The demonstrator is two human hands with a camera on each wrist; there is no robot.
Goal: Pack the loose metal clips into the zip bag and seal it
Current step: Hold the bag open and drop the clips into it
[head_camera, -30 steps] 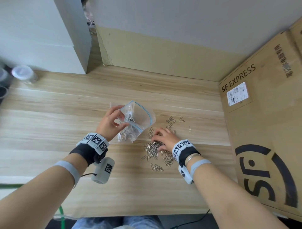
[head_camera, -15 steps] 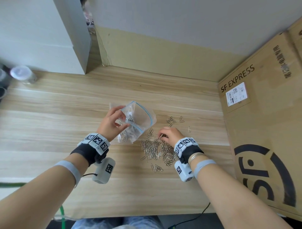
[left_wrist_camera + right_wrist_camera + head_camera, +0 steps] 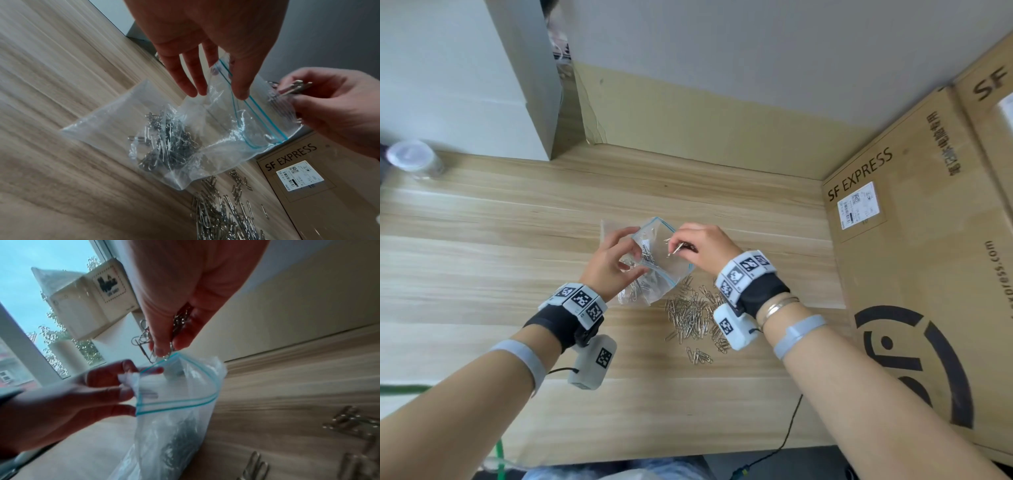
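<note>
Dozens of clips (image 3: 693,317) lie heaped on the table (image 3: 482,267) at lower centre of the head view, close in front of me, so each trip to the bag stays short; a few strays (image 3: 699,356) sit just below the heap. Beyond it, at mid-frame, my left hand (image 3: 613,265) pinches one lip of the zip bag (image 3: 654,263) between thumb and fingers, which I judge keeps the blue-lined mouth gaping and tilted toward the other hand; the bag's bottom, already weighted with clips, sags onto the wood. My right hand (image 3: 700,245) grips a small bunch of clips (image 3: 677,247) in curled fingertips right at the mouth, poised so that they fall inside rather than beside it; the seal is not yet pressed. Farther off, at the right edge, a cardboard box (image 3: 914,274) leans up; a jar (image 3: 412,159) stands at upper left.
</note>
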